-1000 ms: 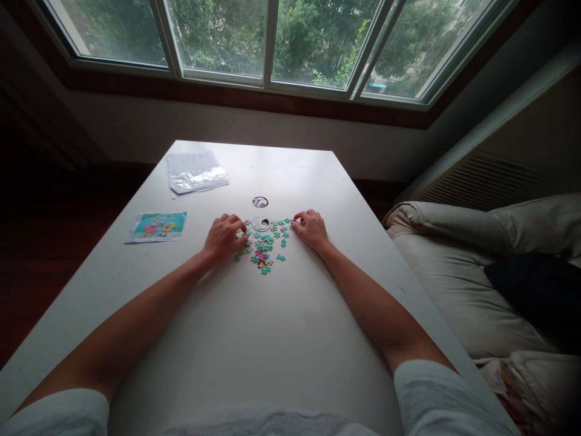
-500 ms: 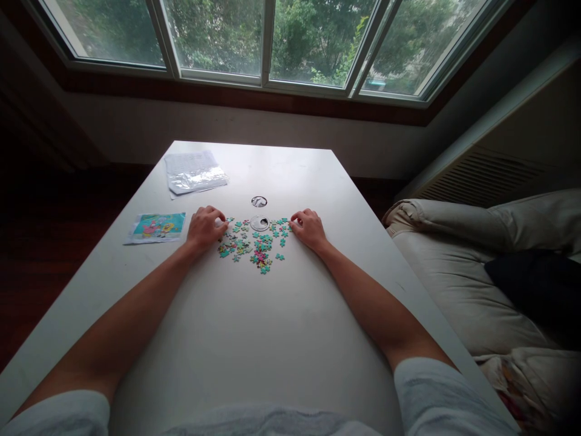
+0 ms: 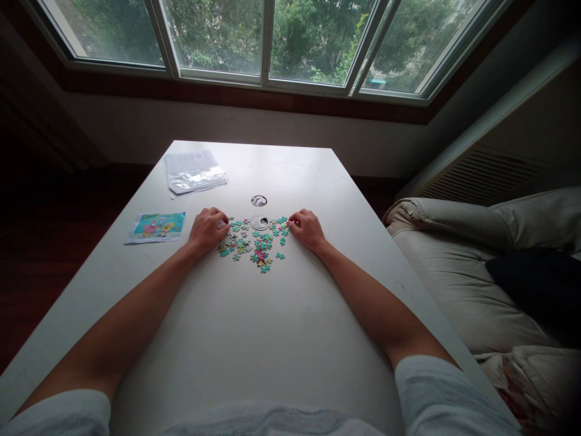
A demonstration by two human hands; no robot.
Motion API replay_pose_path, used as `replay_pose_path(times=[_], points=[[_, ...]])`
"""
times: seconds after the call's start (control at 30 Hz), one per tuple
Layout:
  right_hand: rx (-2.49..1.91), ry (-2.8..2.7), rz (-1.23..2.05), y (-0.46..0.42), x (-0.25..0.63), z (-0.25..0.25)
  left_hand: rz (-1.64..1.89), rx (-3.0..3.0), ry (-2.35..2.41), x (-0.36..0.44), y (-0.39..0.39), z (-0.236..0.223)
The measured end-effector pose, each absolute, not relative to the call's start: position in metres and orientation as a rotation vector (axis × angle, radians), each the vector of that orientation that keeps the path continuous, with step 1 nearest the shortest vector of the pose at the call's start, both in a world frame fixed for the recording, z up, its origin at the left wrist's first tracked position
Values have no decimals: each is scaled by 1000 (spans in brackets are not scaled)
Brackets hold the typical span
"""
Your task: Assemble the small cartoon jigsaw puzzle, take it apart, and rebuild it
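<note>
Small jigsaw puzzle pieces point(image 3: 262, 243), mostly teal with some pink and yellow, lie scattered in the middle of the white table. At the pile's left edge is my left hand point(image 3: 209, 228), its fingers curled and its fingertips beside the pieces. My right hand point(image 3: 307, 228) rests at the right edge of the pile, thumb and fingers drawn together near some teal pieces. Whatever either hand may pinch is too small to make out. A round metal-rimmed fitting point(image 3: 260, 223) lies among the far pieces.
Left of my left hand lies a colourful cartoon picture sheet point(image 3: 158, 227). Papers in a clear plastic sleeve point(image 3: 195, 172) are at the table's far left. A second round inset point(image 3: 259, 200) sits beyond the pieces. A pale sofa point(image 3: 449, 278) stands right of the table point(image 3: 254, 339).
Both hands have shifted slightly inward, the left one to the right and the right one to the left. The puzzle pieces look nearly the same.
</note>
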State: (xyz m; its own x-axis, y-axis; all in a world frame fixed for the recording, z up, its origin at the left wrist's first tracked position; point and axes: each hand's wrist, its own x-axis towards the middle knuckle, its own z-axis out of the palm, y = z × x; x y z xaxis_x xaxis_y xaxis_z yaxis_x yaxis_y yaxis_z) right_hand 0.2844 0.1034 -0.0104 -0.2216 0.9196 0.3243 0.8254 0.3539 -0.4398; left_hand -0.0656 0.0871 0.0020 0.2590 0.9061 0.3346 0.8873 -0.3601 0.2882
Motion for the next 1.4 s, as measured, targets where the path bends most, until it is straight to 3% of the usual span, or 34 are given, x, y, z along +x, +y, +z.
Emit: replay_pose_path(times=[0.5, 0.67, 0.97, 1.4], points=[[-879, -2530, 230, 61, 236, 0, 696, 2458, 1797, -62, 84, 4], [-852, -2589, 228, 59, 230, -3, 726, 2488, 1718, -56, 81, 5], [-869, -2645, 179, 58, 230, 0, 552, 2672, 1164, -35, 67, 14], [-906, -2606, 311, 58, 230, 6, 468, 2686, 1106, -28, 64, 12]])
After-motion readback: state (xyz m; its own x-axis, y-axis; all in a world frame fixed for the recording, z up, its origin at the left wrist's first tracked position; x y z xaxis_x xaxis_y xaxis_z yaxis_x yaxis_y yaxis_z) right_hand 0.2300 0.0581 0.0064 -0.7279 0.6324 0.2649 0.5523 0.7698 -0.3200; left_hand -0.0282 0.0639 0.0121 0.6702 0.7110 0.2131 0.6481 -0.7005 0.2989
